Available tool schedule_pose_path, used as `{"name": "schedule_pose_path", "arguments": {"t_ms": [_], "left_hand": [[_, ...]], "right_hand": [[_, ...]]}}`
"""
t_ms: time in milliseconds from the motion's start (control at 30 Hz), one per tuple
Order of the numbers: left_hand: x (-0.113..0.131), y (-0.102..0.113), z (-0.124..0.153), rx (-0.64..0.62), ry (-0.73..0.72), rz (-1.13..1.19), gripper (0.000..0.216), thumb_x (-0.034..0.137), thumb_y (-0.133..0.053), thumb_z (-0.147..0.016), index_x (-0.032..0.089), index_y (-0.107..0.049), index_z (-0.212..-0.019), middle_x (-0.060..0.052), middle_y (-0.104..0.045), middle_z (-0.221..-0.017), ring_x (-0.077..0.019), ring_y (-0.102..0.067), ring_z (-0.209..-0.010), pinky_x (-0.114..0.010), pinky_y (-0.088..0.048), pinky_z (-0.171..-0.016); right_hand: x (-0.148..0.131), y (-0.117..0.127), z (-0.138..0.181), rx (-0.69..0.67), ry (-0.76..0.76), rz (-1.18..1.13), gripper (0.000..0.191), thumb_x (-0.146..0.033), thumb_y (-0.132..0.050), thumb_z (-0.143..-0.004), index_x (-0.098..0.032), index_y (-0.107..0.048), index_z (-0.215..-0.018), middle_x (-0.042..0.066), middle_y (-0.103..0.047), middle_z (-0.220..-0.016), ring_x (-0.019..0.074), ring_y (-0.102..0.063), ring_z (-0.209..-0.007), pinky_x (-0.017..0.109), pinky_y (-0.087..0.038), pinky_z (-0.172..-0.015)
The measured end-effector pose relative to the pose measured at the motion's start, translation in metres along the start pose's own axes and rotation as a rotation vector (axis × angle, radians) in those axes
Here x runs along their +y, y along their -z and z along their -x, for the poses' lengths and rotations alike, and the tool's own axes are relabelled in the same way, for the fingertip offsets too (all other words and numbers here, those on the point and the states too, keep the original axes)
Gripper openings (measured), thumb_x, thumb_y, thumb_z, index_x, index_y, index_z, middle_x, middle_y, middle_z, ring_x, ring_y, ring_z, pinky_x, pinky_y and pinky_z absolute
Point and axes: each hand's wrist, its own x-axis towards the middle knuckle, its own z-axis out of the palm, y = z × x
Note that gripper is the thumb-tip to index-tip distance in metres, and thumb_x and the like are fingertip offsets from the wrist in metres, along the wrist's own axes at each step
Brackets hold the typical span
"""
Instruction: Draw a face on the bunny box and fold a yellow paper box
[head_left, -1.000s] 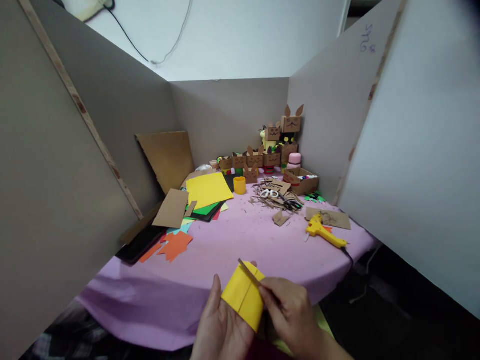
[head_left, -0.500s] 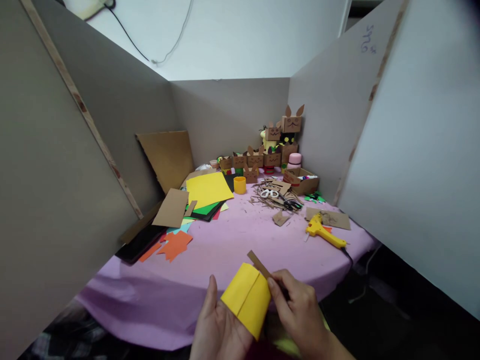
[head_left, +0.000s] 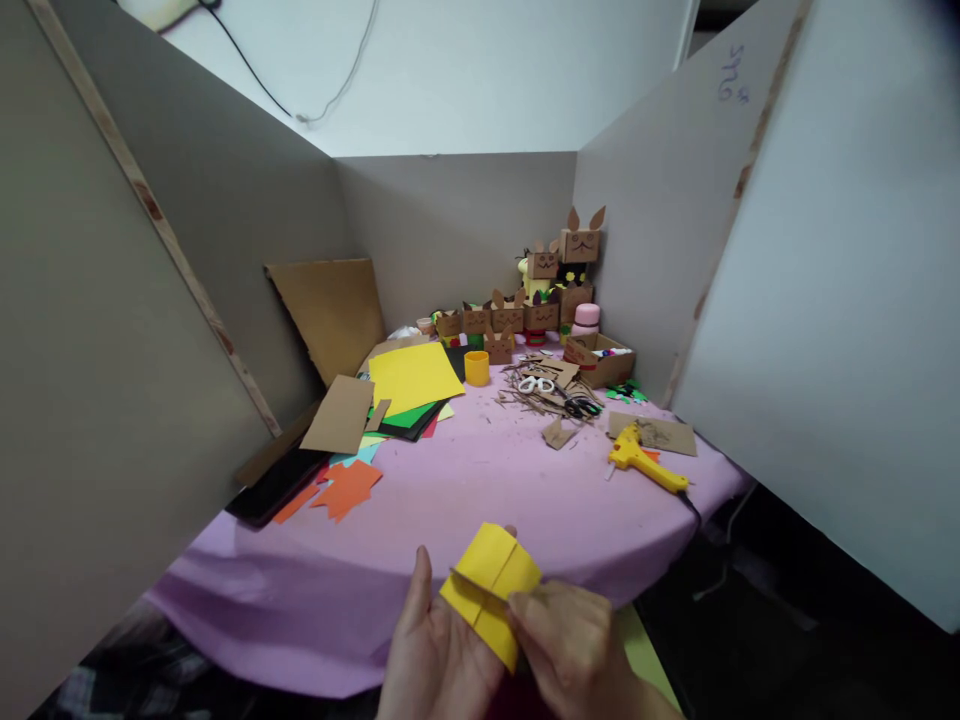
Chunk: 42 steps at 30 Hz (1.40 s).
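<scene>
My left hand [head_left: 441,655] is turned palm up and holds a yellow paper tube [head_left: 501,556]. Its thumb stands apart from the tube, and a fingertip shows behind the top edge. A seam runs along the tube's near side. Pinched in my right hand [head_left: 571,635] is a thin cardboard strip [head_left: 474,584], which lies edge-on across the seam. From this angle I cannot tell how firmly the strip touches the paper. Both hands are in front of the near edge of the pink-covered table [head_left: 450,500].
A yellow glue gun [head_left: 646,466] lies at the right, by a cardboard piece [head_left: 667,436]. White-handled scissors [head_left: 535,385] rest among cardboard scraps. Coloured sheets [head_left: 416,375] are stacked at the left, near orange paper [head_left: 349,488]. Cardboard animal figures [head_left: 508,316] and a box [head_left: 600,365] stand behind. Panels enclose the sides.
My right hand has brought the cardboard strip down and left, from beside the tube's upper right edge to across its seam. The left hand still holds the tube in about the same place.
</scene>
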Motion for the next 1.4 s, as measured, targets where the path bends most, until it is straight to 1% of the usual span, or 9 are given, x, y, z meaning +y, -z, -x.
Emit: {"name": "schedule_pose_path", "arguments": {"t_ms": [133,333,533,700,833,1033,1133,1233,1400], "left_hand": [[0.0,-0.001,0.0,0.037,0.01,-0.003,0.075,0.057,-0.016,-0.087,0.001,-0.057,-0.117,-0.022,-0.06,-0.118,-0.0309,-0.044,-0.123,-0.046,-0.019,-0.108],[0.001,-0.004,-0.001,0.115,-0.022,0.001,0.065,0.051,-0.022,-0.09,0.003,-0.057,-0.116,-0.019,-0.063,-0.115,-0.0303,-0.043,-0.124,-0.048,-0.018,-0.108],[0.001,-0.005,-0.001,0.107,-0.008,0.004,0.068,0.053,-0.023,-0.089,0.001,-0.056,-0.118,-0.022,-0.061,-0.117,-0.0322,-0.042,-0.124,-0.05,-0.019,-0.108],[0.0,-0.005,-0.002,0.133,-0.022,-0.014,0.066,0.05,-0.023,-0.09,0.0,-0.056,-0.117,-0.023,-0.062,-0.116,-0.0319,-0.042,-0.124,-0.05,-0.02,-0.107],[0.0,-0.002,-0.001,0.11,-0.012,-0.027,0.069,0.054,-0.023,-0.088,0.0,-0.055,-0.119,-0.021,-0.061,-0.119,-0.0318,-0.044,-0.122,-0.048,-0.022,-0.107],[0.004,-0.002,-0.001,0.139,0.043,-0.058,0.057,0.046,-0.037,-0.088,0.003,-0.054,-0.12,-0.017,-0.062,-0.118,-0.0296,-0.051,-0.116,-0.043,-0.029,-0.106],[0.002,-0.007,-0.002,0.311,0.014,-0.115,0.043,0.037,-0.045,-0.088,0.005,-0.061,-0.112,-0.015,-0.069,-0.107,-0.0276,-0.059,-0.108,-0.041,-0.035,-0.101],[-0.004,-0.013,-0.003,0.508,-0.016,-0.224,0.027,0.026,-0.054,-0.084,0.009,-0.067,-0.101,-0.012,-0.072,-0.098,-0.0251,-0.063,-0.1,-0.037,-0.041,-0.095],[-0.01,-0.006,-0.004,0.508,-0.048,-0.61,0.016,0.024,-0.066,-0.074,0.013,-0.071,-0.086,-0.007,-0.074,-0.082,-0.0223,-0.066,-0.079,-0.031,-0.048,-0.075]], "right_hand": [[0.0,0.003,-0.003,-0.061,-0.179,0.049,0.025,-0.012,-0.038,-0.089,-0.018,-0.055,-0.071,0.001,-0.057,-0.053,0.0134,-0.055,-0.048,0.024,-0.033,-0.049],[-0.012,-0.005,0.001,-0.065,0.09,-0.018,0.032,-0.009,-0.035,-0.085,-0.02,-0.05,-0.059,-0.002,-0.047,-0.041,0.0111,-0.043,-0.036,0.027,-0.025,-0.041],[-0.003,0.0,0.001,-0.073,-0.194,-0.054,0.022,-0.013,-0.039,-0.089,-0.018,-0.057,-0.077,0.001,-0.059,-0.055,0.013,-0.056,-0.049,0.024,-0.035,-0.05],[-0.004,0.001,0.002,-0.093,-0.018,-0.026,0.026,-0.012,-0.039,-0.088,-0.018,-0.056,-0.069,0.0,-0.054,-0.048,0.0127,-0.051,-0.043,0.025,-0.032,-0.046],[0.034,-0.004,-0.003,-0.134,-0.376,0.134,0.027,-0.023,-0.037,-0.092,-0.018,-0.06,-0.078,0.001,-0.059,-0.057,0.0135,-0.056,-0.053,0.023,-0.036,-0.054],[0.103,-0.011,-0.027,-0.103,-0.504,0.186,0.019,-0.022,-0.047,-0.086,-0.017,-0.062,-0.097,0.013,-0.064,-0.087,0.0231,-0.056,-0.08,0.03,-0.039,-0.063],[0.084,-0.006,-0.029,-0.131,-0.499,0.068,0.021,-0.027,-0.045,-0.088,-0.016,-0.062,-0.095,0.013,-0.062,-0.096,0.0237,-0.054,-0.09,0.033,-0.042,-0.074],[0.044,0.005,-0.025,-0.247,-0.502,-0.188,0.036,-0.036,-0.037,-0.093,-0.018,-0.06,-0.072,0.002,-0.061,-0.071,0.0143,-0.056,-0.069,0.023,-0.044,-0.061],[0.005,0.01,-0.018,-0.338,-0.758,-0.732,0.029,-0.042,-0.058,-0.08,-0.015,-0.059,-0.07,-0.003,-0.054,-0.061,0.0103,-0.047,-0.057,0.019,-0.038,-0.051]]}}
